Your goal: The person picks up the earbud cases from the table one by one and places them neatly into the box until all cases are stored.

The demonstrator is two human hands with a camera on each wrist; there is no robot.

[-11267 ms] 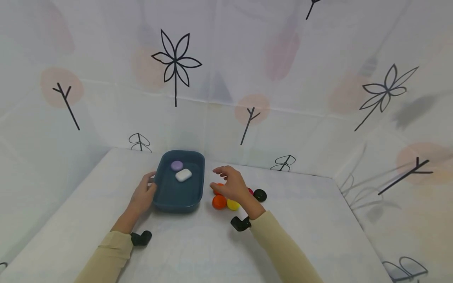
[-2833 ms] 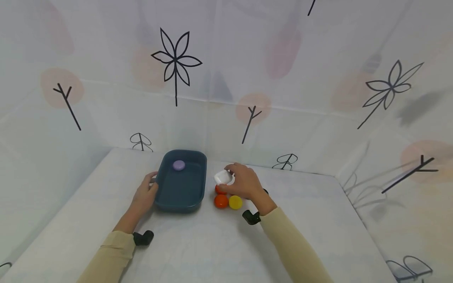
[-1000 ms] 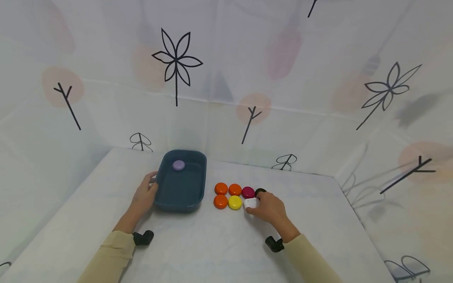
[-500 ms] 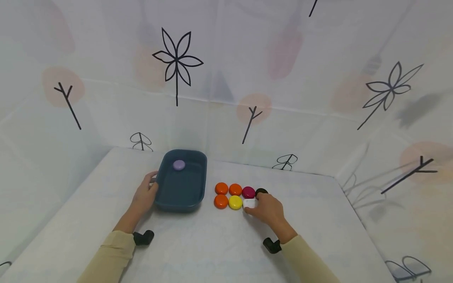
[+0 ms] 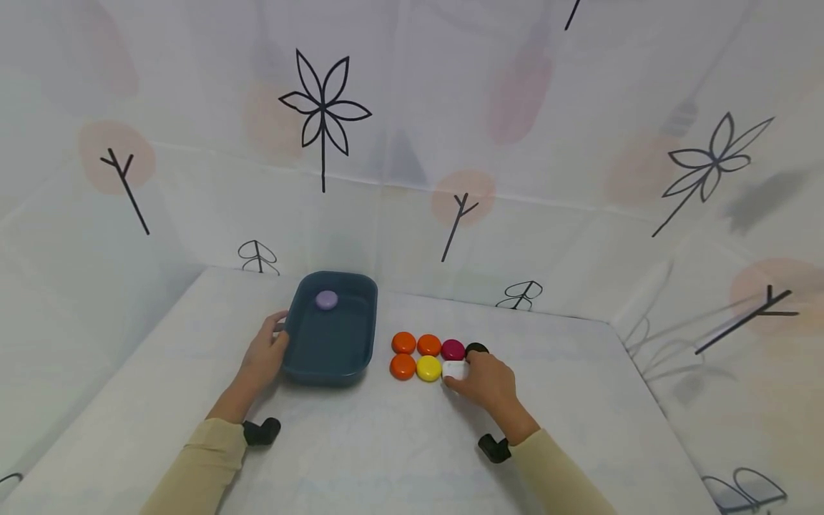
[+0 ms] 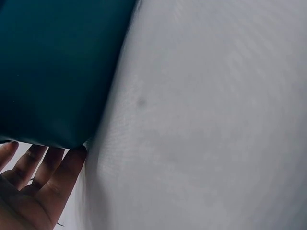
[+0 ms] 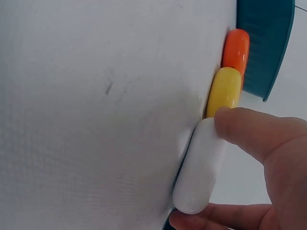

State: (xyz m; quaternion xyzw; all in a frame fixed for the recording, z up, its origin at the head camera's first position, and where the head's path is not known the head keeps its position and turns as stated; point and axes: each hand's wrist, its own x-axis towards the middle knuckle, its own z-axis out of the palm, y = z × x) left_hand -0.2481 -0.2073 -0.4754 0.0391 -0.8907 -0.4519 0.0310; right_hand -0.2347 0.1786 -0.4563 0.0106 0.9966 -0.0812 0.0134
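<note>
My right hand (image 5: 489, 380) pinches a white bar with rounded corners (image 5: 455, 369) low at the table, at the right end of the front row of discs. In the right wrist view the thumb (image 7: 244, 127) is on one end of the white bar (image 7: 199, 167) and fingertips are at the other. My left hand (image 5: 262, 354) rests its fingers against the left wall of a dark blue tray (image 5: 328, 379); in the left wrist view the fingertips (image 6: 72, 160) meet the tray's wall (image 6: 53, 96). Inside the tray lies a purple oval piece (image 5: 326, 300).
Glossy discs sit in two rows right of the tray: an orange one (image 5: 403, 342), another orange one (image 5: 429, 345), a magenta one (image 5: 453, 350) and a dark green one (image 5: 477, 348) behind; a red-orange one (image 5: 403, 366) and a yellow one (image 5: 428, 368) in front. A patterned cloth (image 5: 412, 157) hangs behind.
The white bar was lifted out of the tray by my right hand, carried right over the discs and set beside the yellow one. Over the last second it shifted slightly left. My left hand stayed.
</note>
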